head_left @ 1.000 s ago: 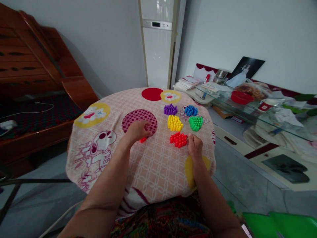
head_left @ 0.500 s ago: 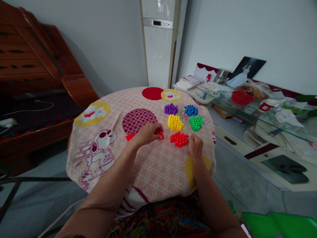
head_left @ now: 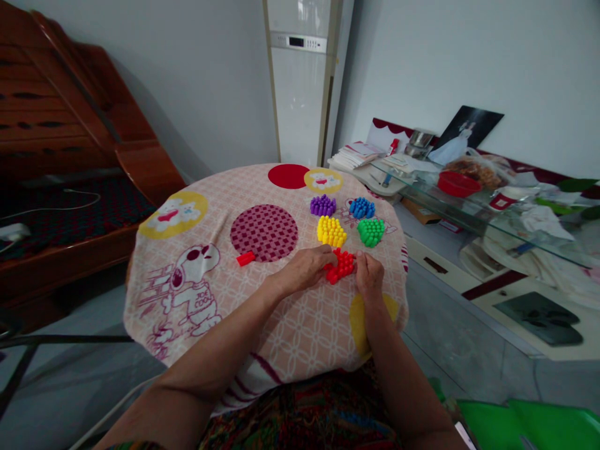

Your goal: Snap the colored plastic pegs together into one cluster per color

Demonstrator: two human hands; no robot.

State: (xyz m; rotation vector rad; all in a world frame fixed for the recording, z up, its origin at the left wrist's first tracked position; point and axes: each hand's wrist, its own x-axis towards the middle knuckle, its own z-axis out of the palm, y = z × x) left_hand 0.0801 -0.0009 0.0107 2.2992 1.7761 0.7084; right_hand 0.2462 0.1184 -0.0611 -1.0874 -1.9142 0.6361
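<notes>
My forearms converge over the cloth-covered tabletop (head_left: 290, 337). Left hand (head_left: 307, 269): palm down, fingers curled at the left side of the red knobbed cluster (head_left: 343, 266), knobs upward. Right hand (head_left: 369, 273): fingers folded in, at its right edge. Cannot tell if either grips. Cloth print reads "JOE COOL". Red block (head_left: 245, 258) lies left, long axis roughly sideways, right end slightly farther away.

Left hand (head_left: 307, 269) angled rightward, back upward; right hand (head_left: 369, 274) curled; both close together
</notes>
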